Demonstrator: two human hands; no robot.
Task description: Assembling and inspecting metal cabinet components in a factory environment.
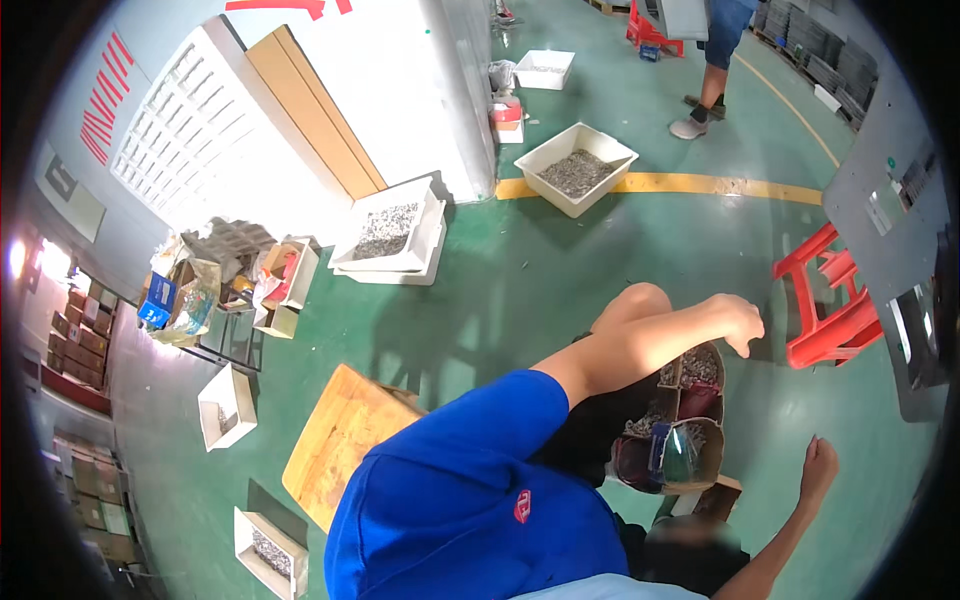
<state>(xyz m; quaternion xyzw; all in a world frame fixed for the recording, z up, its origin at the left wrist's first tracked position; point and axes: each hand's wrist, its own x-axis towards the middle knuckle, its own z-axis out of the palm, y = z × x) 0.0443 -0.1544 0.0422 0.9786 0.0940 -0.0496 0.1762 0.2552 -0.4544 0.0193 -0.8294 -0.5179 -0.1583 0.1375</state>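
My left hand (737, 322) reaches out to the right past the far end of a group of cut-open bins (706, 474). Its fingers are bent and closed, and what they hold, if anything, is hidden. Farther right and nearer, my right hand (820, 464) is raised with its fingers curled together, apart from the bins. I cannot make out anything in it. Small grey parts (698, 364) fill some of the bins, and dark red pieces (699, 402) lie in another. A brown open box (722, 497) sits just below them.
A red plastic stool (825, 310) stands beside a grey machine (895, 190) at right. A wooden stool (345, 440) is at left. White trays of small parts sit on the green floor, one (550, 180) on a yellow line. Another person (715, 70) stands at the far right.
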